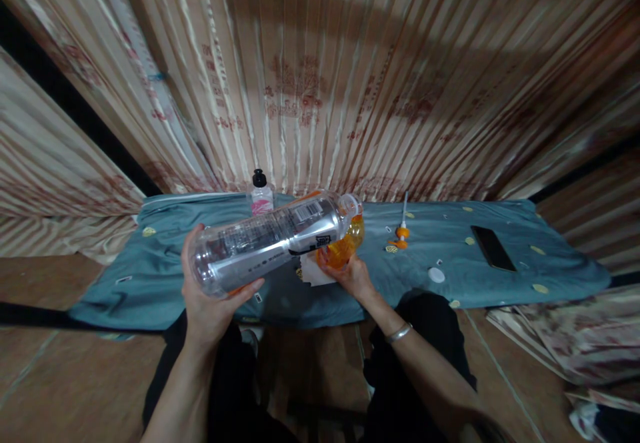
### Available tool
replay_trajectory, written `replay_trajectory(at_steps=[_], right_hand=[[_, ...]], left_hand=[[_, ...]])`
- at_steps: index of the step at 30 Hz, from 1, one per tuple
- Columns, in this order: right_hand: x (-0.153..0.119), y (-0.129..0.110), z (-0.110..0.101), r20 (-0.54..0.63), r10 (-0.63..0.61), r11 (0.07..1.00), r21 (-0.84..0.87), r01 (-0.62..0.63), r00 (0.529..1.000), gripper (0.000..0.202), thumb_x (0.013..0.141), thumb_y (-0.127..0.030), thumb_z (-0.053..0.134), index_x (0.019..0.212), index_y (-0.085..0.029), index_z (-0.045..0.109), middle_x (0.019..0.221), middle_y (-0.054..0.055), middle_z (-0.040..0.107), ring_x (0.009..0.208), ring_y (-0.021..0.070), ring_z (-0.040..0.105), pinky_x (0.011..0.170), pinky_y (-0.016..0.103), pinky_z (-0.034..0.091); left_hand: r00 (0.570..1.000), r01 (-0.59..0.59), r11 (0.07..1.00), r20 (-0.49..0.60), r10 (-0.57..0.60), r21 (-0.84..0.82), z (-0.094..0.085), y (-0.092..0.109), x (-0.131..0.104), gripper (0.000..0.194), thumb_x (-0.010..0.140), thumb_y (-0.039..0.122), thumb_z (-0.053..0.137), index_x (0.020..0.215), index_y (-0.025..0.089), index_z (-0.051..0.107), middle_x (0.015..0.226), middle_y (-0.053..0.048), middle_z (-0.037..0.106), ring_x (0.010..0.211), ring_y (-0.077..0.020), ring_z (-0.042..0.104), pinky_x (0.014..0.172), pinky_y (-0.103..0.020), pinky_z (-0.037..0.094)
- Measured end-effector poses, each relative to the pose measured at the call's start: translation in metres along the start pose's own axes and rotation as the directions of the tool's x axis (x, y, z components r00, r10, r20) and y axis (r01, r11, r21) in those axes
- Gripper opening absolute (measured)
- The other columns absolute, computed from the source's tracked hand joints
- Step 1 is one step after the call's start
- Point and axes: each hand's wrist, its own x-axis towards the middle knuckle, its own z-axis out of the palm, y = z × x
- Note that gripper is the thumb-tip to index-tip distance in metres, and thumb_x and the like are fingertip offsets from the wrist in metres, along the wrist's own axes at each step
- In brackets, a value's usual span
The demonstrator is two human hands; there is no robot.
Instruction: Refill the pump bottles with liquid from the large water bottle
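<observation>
A person's 2 bare hands bring 2 bottles together above a blue-green cloth (450, 229). The left hand (210, 309) is wrapped around the lower part of a large bottle (267, 243), clear plastic with a silver label, a barcode and dark lettering, lying aslant with its neck toward the right. The right hand (353, 276), a silver bracelet (399, 333) at its wrist, grips an orange bottle (340, 246) above the middle of the cloth. The 2 necks meet closely; whether they touch cannot be told. The large bottle covers the lower part of a small bottle (261, 199) with a black top, at the far edge. White paper (315, 271) shows beneath the orange bottle. To the right lie an orange-headed pump (402, 233), a white cap (436, 275) toward the near edge and a dark phone (493, 248) near the right end. A patterned curtain (300, 96) hangs behind.
</observation>
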Motion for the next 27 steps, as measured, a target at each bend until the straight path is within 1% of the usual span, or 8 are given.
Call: replay_trajectory(at_steps=[2, 7, 11, 16, 19, 21, 27], right_hand=[[0.0, 0.001, 0.0, 0.007, 0.003, 1.0, 0.006, -0.003, 1.0, 0.045, 0.076, -0.03, 0.081, 0.117, -0.024, 0.064, 0.105, 0.008, 0.08, 0.101, 0.0313, 0.078, 0.088, 0.046, 0.063], [0.001, 0.003, 0.0, 0.018, 0.013, 1.0, 0.009, -0.014, 1.0, 0.048, 0.076, -0.033, 0.082, 0.117, -0.02, 0.063, 0.106, 0.01, 0.079, 0.101, 0.0325, 0.077, 0.086, 0.045, 0.063], [0.0, 0.002, 0.001, 0.0, 0.025, 1.0, -0.018, -0.025, 1.0, 0.046, 0.075, -0.035, 0.082, 0.115, -0.021, 0.064, 0.102, 0.008, 0.079, 0.099, 0.0308, 0.078, 0.084, 0.041, 0.063], [0.002, 0.002, 0.003, -0.004, 0.049, 0.998, -0.04, -0.049, 0.999, 0.049, 0.075, -0.038, 0.083, 0.116, -0.022, 0.063, 0.104, 0.008, 0.079, 0.101, 0.0303, 0.078, 0.086, 0.045, 0.063], [0.002, 0.003, 0.003, 0.008, 0.047, 0.999, -0.022, -0.047, 0.999, 0.05, 0.075, -0.038, 0.083, 0.117, -0.023, 0.063, 0.105, 0.008, 0.08, 0.102, 0.0298, 0.078, 0.087, 0.043, 0.063], [0.002, 0.004, 0.003, 0.015, 0.037, 0.999, -0.004, -0.037, 0.999, 0.051, 0.075, -0.038, 0.082, 0.119, -0.023, 0.062, 0.107, 0.008, 0.08, 0.103, 0.0302, 0.077, 0.088, 0.042, 0.063], [0.005, 0.011, 0.007, 0.039, 0.037, 0.999, 0.014, -0.037, 0.999, 0.056, 0.075, -0.041, 0.083, 0.123, -0.022, 0.061, 0.112, 0.01, 0.079, 0.107, 0.0333, 0.076, 0.091, 0.045, 0.062]], left_hand=[[1.0, -0.001, 1.0, -0.005, 0.001, -0.006, 0.0, 0.0, 0.0, 0.111, 0.048, 0.041, 0.097, 0.147, 0.03, 0.05, 0.14, -0.01, 0.058, 0.136, -0.0382, 0.054, 0.12, -0.054, 0.042], [1.0, -0.007, 1.0, -0.009, 0.007, -0.008, 0.001, 0.0, 0.0, 0.11, 0.048, 0.04, 0.097, 0.147, 0.028, 0.05, 0.147, -0.011, 0.053, 0.138, -0.0374, 0.054, 0.121, -0.053, 0.04], [1.0, 0.001, 1.0, -0.001, -0.001, -0.009, 0.0, -0.002, -0.001, 0.113, 0.048, 0.04, 0.097, 0.149, 0.028, 0.047, 0.148, -0.012, 0.052, 0.134, -0.0371, 0.057, 0.12, -0.054, 0.041], [1.0, 0.001, 1.0, 0.019, 0.0, -0.009, -0.001, -0.002, -0.002, 0.115, 0.05, 0.039, 0.097, 0.152, 0.03, 0.044, 0.147, -0.011, 0.053, 0.131, -0.036, 0.058, 0.118, -0.054, 0.043], [1.0, -0.006, 1.0, 0.012, 0.006, 0.005, 0.0, -0.001, -0.001, 0.114, 0.051, 0.04, 0.097, 0.151, 0.028, 0.045, 0.146, -0.012, 0.054, 0.13, -0.0355, 0.059, 0.118, -0.053, 0.044], [1.0, -0.018, 1.0, 0.006, 0.018, 0.01, 0.0, 0.0, -0.001, 0.113, 0.051, 0.041, 0.097, 0.15, 0.026, 0.046, 0.145, -0.013, 0.055, 0.129, -0.0351, 0.06, 0.117, -0.052, 0.045], [0.997, -0.077, 0.997, 0.003, 0.077, 0.021, 0.0, -0.003, -0.001, 0.113, 0.051, 0.044, 0.096, 0.15, 0.025, 0.046, 0.145, -0.012, 0.054, 0.13, -0.0346, 0.059, 0.117, -0.051, 0.045]])
